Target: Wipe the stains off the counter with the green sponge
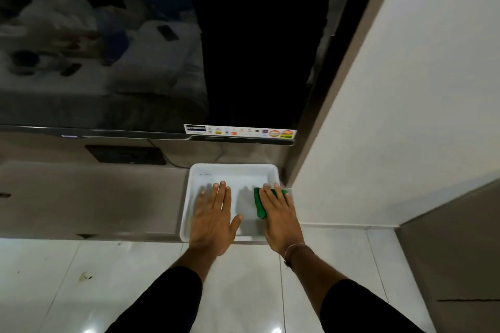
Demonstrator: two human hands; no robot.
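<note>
We see a white plastic tray (193, 197) sitting at the right end of the grey worktop (94, 197), just below the bottom edge of a dark television screen (243, 48). Both hands reach into the tray. The left hand (213, 220) lies flat and spread on the tray's floor, holding nothing. The right hand (278, 216) presses palm-down on the green sponge (259, 204) (its fingers extended over it, not curled), against the tray's right side. Below the tray lies the glossy tiled floor (81, 292).
</note>
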